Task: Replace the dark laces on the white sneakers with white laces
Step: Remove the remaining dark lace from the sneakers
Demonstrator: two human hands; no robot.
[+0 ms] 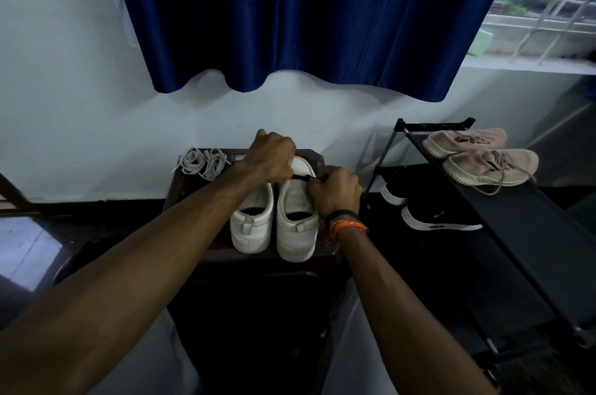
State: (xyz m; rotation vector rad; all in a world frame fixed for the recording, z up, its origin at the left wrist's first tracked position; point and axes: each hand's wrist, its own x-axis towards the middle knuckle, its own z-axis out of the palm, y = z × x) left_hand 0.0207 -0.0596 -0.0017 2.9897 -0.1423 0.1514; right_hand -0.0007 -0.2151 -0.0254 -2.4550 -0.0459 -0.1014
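Two white sneakers stand side by side, heels toward me, on a small dark table (pixel 193 188): the left sneaker (pixel 253 222) and the right sneaker (pixel 298 227). A short stretch of dark lace (pixel 303 178) shows across the front of the right sneaker. My right hand (pixel 335 191) pinches that lace at the shoe's right side. My left hand (pixel 272 157) is curled over the sneakers' fronts at the lace's other end; what its fingers hold is hidden. A bundle of white laces (pixel 203 164) lies at the table's far left corner.
A black shoe rack (pixel 503 217) stands to the right with pink sneakers (pixel 483 159) on top and black shoes (pixel 432 217) on the lower shelf. A white wall and a blue curtain (pixel 306 17) are behind the table. A window is at the far right.
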